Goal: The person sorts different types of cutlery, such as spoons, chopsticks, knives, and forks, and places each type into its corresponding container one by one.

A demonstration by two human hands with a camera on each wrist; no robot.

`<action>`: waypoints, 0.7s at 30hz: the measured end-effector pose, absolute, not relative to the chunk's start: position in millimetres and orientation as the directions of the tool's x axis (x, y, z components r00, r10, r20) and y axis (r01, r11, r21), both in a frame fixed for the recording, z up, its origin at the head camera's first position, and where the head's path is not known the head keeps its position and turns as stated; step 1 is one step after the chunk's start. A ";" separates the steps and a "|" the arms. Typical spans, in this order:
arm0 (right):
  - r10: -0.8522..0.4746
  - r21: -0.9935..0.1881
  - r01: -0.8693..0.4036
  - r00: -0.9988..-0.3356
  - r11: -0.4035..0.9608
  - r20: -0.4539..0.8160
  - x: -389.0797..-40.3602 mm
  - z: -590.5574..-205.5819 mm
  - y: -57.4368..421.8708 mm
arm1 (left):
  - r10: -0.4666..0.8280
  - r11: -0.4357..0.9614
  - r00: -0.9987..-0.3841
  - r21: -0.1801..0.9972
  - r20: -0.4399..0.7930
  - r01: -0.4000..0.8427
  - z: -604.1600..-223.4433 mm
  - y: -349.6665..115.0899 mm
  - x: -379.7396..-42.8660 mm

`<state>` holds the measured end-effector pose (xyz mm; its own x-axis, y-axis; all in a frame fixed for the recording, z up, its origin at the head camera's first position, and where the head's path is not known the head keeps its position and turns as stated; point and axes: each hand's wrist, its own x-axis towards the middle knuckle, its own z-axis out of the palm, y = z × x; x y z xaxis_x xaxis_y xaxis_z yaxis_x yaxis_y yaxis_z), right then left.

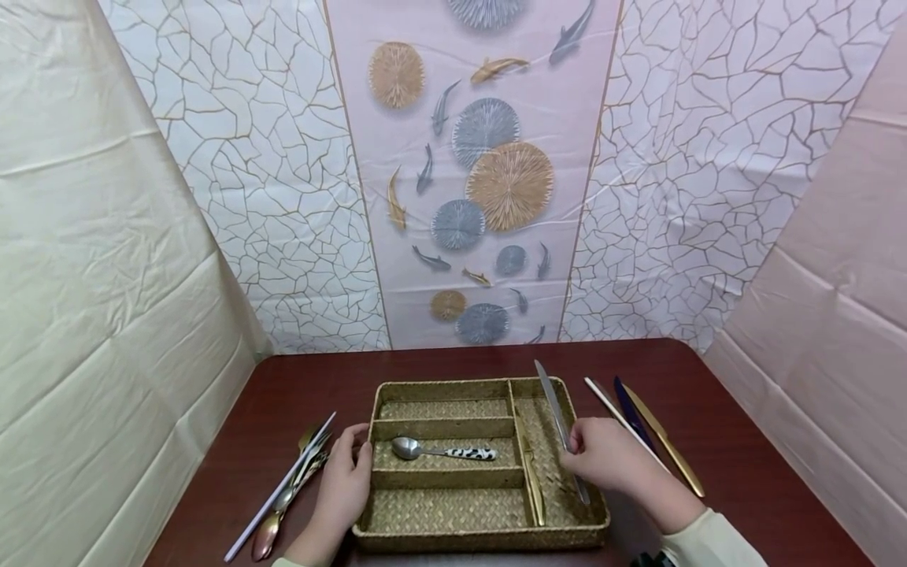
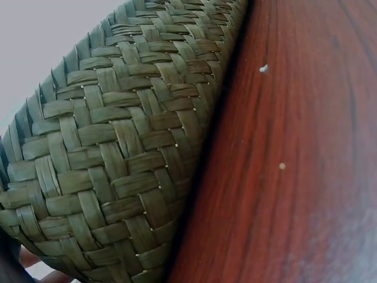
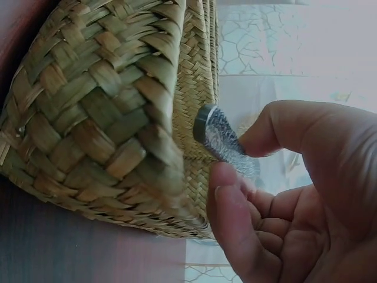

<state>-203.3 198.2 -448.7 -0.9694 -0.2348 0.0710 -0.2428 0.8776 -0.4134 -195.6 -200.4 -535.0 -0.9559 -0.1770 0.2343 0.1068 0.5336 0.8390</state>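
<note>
Pinching the silver knife (image 1: 549, 395) by its textured handle, the right hand (image 1: 602, 453) holds it over the long compartment of the woven tray (image 1: 482, 542); the left hand (image 1: 346, 472) grips the tray's left rim. I judge the knife stiff, fairly light and slippery along the blade, so the handle suits best. Between the hands I note a spoon (image 1: 471, 453) and a gold utensil (image 1: 536, 496), the latter narrowing that compartment. Right of the right hand lie a white stick (image 1: 608, 404), dark knife (image 1: 632, 409) and gold knife (image 1: 668, 442).
</note>
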 end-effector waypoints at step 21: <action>-0.236 -0.310 -0.216 -0.971 0.926 -0.031 -197.3 -446.7 184.6 | -0.173 0.529 -0.960 0.843 0.222 0.099 -533.4 -200.5 -195.2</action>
